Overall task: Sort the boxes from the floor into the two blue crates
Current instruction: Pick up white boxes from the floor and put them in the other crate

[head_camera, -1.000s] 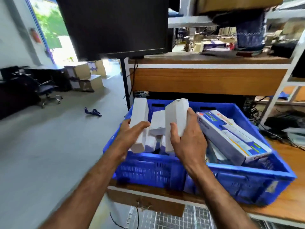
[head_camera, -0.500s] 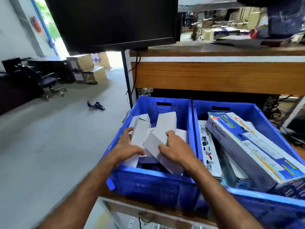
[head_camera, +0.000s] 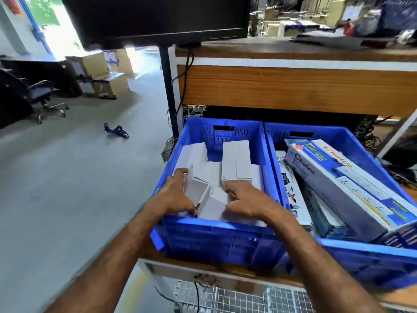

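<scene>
Hands' grip (head_camera: 178, 197) on crated white boxes (head_camera: 234, 163)

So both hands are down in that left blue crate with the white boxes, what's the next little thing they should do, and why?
Probably let go and lift both hands out. The left hand and right hand each rest on a small white box that already lies inside the left crate among the other white boxes, while the printed boxes fill the right crate. The placing looks done.
</scene>
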Available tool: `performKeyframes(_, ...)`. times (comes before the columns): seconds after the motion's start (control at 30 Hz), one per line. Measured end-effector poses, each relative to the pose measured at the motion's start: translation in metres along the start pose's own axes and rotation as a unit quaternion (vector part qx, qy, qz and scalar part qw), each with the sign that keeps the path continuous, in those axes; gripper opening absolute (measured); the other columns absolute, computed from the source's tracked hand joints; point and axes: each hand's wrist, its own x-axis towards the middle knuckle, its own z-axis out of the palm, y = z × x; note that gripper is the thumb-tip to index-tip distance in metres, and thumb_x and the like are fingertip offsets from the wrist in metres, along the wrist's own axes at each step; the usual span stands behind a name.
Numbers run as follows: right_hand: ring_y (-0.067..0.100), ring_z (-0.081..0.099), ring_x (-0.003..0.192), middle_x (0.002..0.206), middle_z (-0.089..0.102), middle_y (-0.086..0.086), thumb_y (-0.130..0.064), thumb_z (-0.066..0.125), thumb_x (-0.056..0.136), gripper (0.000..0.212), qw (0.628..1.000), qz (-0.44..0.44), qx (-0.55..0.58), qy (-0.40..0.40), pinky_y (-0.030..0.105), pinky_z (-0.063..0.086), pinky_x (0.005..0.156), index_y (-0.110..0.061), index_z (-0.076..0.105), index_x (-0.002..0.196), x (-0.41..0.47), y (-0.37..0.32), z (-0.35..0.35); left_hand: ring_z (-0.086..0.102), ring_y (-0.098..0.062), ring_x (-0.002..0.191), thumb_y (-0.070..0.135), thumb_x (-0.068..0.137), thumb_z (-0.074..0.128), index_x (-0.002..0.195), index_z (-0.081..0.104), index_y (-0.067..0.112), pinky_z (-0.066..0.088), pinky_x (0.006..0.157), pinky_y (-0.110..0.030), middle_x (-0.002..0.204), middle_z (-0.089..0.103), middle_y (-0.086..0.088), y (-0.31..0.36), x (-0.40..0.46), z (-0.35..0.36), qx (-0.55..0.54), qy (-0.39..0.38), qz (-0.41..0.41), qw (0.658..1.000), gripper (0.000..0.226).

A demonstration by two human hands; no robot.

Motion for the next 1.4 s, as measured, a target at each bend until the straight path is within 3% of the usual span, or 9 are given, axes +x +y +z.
performKeyframes(0.07, 0.021, 0.057, 0.108, 0.12, 0.06, -0.004, -0.031, 0.062, 0.084, 0.035, 0.998, -0.002, -0.05, 0.045, 0.036, 0.049, 0.086, -0.035, 0.058, 0.118, -0.003, -0.004, 0.006, 0.05, -0.025, 0.13, 0.019, 0.062, 0.092, 0.155, 0.022, 0.03, 0.043, 0.111, -0.038, 0.145, 0.044, -0.004, 0.002, -0.001, -0.003, -0.035, 0.0, 0.027, 0.999, 0.116)
performKeyframes(0.13, 0.022, 0.058, 0.114, 0.126, 0.057, -0.002, -0.029, 0.059, 0.084, 0.05, 0.988, -0.007, -0.061, 0.142, 0.037, 0.05, 0.088, -0.032, 0.054, 0.134, -0.006, -0.009, 0.01, 0.048, -0.013, 0.127, 0.019, 0.07, 0.089, 0.156, 0.027, 0.028, 0.039, 0.104, -0.019, 0.148, 0.042, -0.004, 0.006, -0.005, -0.005, -0.069, 0.033, 0.073, 0.994, 0.107)
performKeyframes(0.23, 0.022, 0.058, 0.114, 0.127, 0.058, 0.001, -0.028, 0.059, 0.088, 0.052, 0.959, -0.041, -0.035, 0.278, 0.038, 0.049, 0.088, -0.026, 0.055, 0.139, -0.012, -0.02, 0.012, 0.042, -0.006, 0.129, 0.025, 0.083, 0.083, 0.151, 0.041, 0.02, 0.026, 0.091, 0.008, 0.149, 0.043, 0.0, 0.014, -0.021, -0.005, -0.055, 0.164, 0.188, 0.967, 0.08)
performKeyframes(0.27, 0.022, 0.056, 0.115, 0.128, 0.058, 0.001, -0.028, 0.061, 0.09, 0.051, 0.948, -0.053, -0.036, 0.312, 0.038, 0.047, 0.089, -0.024, 0.055, 0.141, -0.014, -0.024, 0.012, 0.042, -0.011, 0.135, 0.028, 0.088, 0.078, 0.15, 0.045, 0.018, 0.025, 0.1, 0.004, 0.15, 0.044, 0.0, 0.017, -0.027, -0.005, -0.032, 0.205, 0.229, 0.951, 0.071)
performKeyframes(0.33, 0.021, 0.053, 0.118, 0.131, 0.057, 0.002, -0.028, 0.062, 0.093, 0.052, 0.927, -0.078, -0.036, 0.364, 0.036, 0.044, 0.093, -0.02, 0.054, 0.143, -0.018, -0.032, 0.014, 0.039, -0.018, 0.144, 0.033, 0.095, 0.069, 0.148, 0.048, 0.016, 0.028, 0.12, -0.021, 0.154, 0.045, -0.002, 0.019, -0.038, -0.006, 0.04, 0.257, 0.287, 0.922, 0.06)
performKeyframes(0.4, 0.02, 0.05, 0.125, 0.138, 0.055, 0.002, -0.029, 0.061, 0.095, 0.053, 0.912, -0.104, -0.034, 0.395, 0.036, 0.042, 0.101, -0.017, 0.052, 0.146, -0.021, -0.042, 0.017, 0.039, -0.021, 0.146, 0.036, 0.098, 0.063, 0.148, 0.049, 0.015, 0.03, 0.123, -0.038, 0.156, 0.045, -0.004, 0.018, -0.046, -0.007, 0.075, 0.287, 0.302, 0.906, 0.057)
performKeyframes(0.6, 0.026, 0.042, 0.142, 0.151, 0.046, 0.01, -0.026, 0.062, 0.098, 0.052, 0.876, -0.205, 0.015, 0.436, 0.046, 0.036, 0.116, -0.009, 0.051, 0.146, -0.025, -0.073, 0.032, 0.032, -0.021, 0.151, 0.04, 0.101, 0.051, 0.151, 0.044, 0.014, 0.021, 0.127, -0.041, 0.16, 0.04, -0.005, -0.008, -0.07, -0.015, 0.081, 0.363, 0.259, 0.892, 0.057)
performKeyframes(1.1, 0.029, 0.036, 0.148, 0.16, 0.038, 0.01, -0.028, 0.057, 0.1, 0.052, 0.869, -0.434, 0.124, 0.202, 0.052, 0.031, 0.118, -0.011, 0.048, 0.149, -0.005, -0.167, 0.124, 0.024, -0.022, 0.155, 0.034, 0.102, 0.054, 0.154, 0.041, 0.012, 0.018, 0.126, -0.049, 0.166, 0.031, -0.004, -0.089, -0.197, -0.006, 0.175, 0.478, -0.086, 0.856, 0.058)
performKeyframes(1.4, 0.024, 0.031, 0.151, 0.162, 0.036, 0.009, -0.036, 0.052, 0.102, 0.055, 0.806, -0.575, 0.13, 0.054, 0.043, 0.025, 0.124, -0.013, 0.045, 0.152, -0.062, -0.212, 0.188, 0.028, -0.022, 0.154, 0.032, 0.102, 0.055, 0.151, 0.046, 0.008, 0.024, 0.123, -0.05, 0.162, 0.038, -0.007, -0.093, -0.307, 0.039, 0.188, 0.518, -0.271, 0.79, 0.055)
